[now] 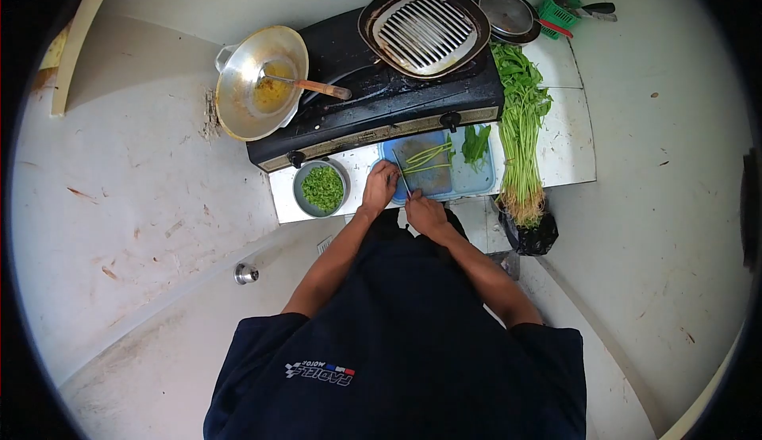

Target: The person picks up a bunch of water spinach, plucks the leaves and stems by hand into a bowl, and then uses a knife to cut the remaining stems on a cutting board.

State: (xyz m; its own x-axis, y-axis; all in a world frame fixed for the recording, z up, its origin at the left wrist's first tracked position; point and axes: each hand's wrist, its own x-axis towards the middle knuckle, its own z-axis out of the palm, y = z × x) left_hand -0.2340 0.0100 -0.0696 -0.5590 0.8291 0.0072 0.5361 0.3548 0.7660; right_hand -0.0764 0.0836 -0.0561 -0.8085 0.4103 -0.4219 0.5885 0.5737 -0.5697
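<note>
- Bowl (300,194): part-filled with chopped greens (321,188), just left of the cutting board (476,180).
- Stems (429,154): few, whole, on the board.
- Your left hand (381,186): curled, pressing the board's near end.
- Your right hand (425,211): gripping the knife (401,174).
- Long bunch (520,122): uncut.

Judged: most chopping remained.

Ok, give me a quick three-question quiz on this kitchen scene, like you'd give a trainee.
1. Multiple choice: the right hand holds a) a knife, b) a fork, c) a peeler.
2. True or false: the bowl of chopped greens stands on the stove.
3. Fill in: the left hand rests on the blue ____.
Key: 1 a; 2 false, it stands on the counter; 3 cutting board.
</note>
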